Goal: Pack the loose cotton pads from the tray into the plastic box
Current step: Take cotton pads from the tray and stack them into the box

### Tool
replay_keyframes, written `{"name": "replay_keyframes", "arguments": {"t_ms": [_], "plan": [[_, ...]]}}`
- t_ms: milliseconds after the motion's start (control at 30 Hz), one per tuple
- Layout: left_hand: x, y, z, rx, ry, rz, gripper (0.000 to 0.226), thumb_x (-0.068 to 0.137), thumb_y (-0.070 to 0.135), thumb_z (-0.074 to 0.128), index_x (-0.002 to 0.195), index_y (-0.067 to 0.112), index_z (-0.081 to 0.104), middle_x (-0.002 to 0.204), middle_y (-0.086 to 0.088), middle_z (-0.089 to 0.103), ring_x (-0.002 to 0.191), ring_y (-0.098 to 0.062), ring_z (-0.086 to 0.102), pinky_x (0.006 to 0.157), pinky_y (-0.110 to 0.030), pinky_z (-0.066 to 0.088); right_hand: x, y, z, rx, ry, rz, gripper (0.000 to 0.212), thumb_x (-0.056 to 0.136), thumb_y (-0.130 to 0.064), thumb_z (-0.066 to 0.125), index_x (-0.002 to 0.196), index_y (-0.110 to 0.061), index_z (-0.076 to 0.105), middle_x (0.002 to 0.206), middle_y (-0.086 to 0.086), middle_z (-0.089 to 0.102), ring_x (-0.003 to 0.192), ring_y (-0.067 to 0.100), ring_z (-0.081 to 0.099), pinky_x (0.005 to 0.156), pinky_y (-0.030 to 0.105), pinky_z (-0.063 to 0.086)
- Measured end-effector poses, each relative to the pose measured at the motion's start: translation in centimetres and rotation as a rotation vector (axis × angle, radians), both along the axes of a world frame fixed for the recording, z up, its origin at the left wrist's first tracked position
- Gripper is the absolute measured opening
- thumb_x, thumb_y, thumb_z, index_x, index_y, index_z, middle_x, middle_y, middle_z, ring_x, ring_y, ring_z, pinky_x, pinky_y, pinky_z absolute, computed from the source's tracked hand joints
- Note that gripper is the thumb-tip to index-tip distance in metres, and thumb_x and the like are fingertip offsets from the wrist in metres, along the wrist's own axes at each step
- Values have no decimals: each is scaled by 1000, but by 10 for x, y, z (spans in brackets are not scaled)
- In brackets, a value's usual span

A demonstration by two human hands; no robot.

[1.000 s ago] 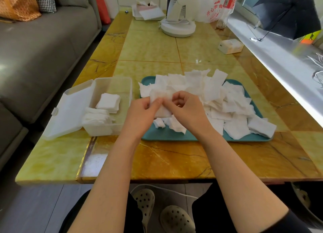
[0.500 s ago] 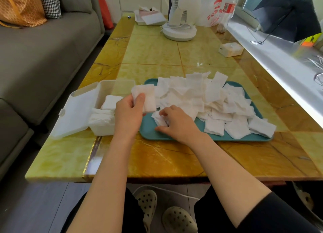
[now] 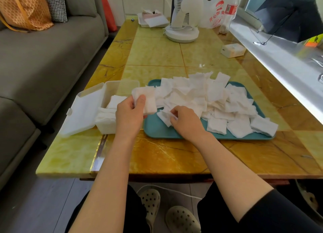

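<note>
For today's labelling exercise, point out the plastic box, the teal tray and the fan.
plastic box (image 3: 120, 88), head view, far clear wall
teal tray (image 3: 157, 129), head view, bare near-left corner
fan (image 3: 181, 34), head view, round white base

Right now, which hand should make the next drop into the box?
Left. The left hand grips a stack of pads right beside the open plastic box. The right hand is over the tray, pinching a loose pad, farther from the box.

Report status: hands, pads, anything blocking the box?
Left hand grips a small stack of pads beside the box. Right hand pinches a pad on the tray. Box lid open, part filled, path clear.
</note>
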State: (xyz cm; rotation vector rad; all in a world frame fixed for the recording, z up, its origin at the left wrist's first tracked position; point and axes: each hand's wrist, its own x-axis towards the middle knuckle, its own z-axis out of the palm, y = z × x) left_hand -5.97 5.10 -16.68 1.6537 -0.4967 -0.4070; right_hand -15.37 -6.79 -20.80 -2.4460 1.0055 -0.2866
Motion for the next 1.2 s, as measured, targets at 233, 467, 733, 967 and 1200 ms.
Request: {"name": "replay_keyframes", "arguments": {"t_ms": [233, 467, 733, 967, 1200], "plan": [[-1, -1, 0, 65, -47, 47, 14, 98, 22, 50, 90, 14, 58, 97, -10, 65, 97, -26, 62, 73, -35, 56, -6, 0, 13, 121, -320, -85, 13, 95, -22, 51, 98, -12, 59, 89, -2, 58, 82, 13, 52, 71, 24, 39], [-10, -5, 1, 132, -38, -52, 24, 97, 26, 49, 81, 13, 62, 98, -22, 66, 96, -34, 62, 85, -53, 53, -4, 14, 23, 190, -588, 27, 4, 91, -17, 57, 88, -18, 58, 77, -6, 62, 69, 4, 55, 62, 11, 42], [-17, -7, 7, 88, 45, -101, 10, 90, 20, 62, 80, 23, 62, 92, -12, 69, 85, -22, 65, 82, -46, 53, -6, 13, 21, 78, -564, 89, 6, 87, -13, 61, 85, -18, 58, 75, -14, 57, 69, 0, 54, 62, 11, 41], [-16, -6, 8, 127, -47, -56, 26, 84, 23, 58, 89, -1, 66, 90, -25, 67, 85, -34, 65, 77, -55, 53, -6, 22, 29, 260, -513, 97, 23, 89, -40, 60, 102, -20, 59, 94, -9, 61, 85, 3, 56, 71, 13, 43], [-14, -7, 3, 146, -54, -97, 9, 88, 12, 58, 84, 7, 65, 91, -25, 67, 81, -31, 64, 78, -54, 54, -6, 15, 25, 133, -540, 65, 22, 91, -23, 59, 73, -13, 53, 65, -7, 50, 63, 8, 46, 59, 17, 36]]}}
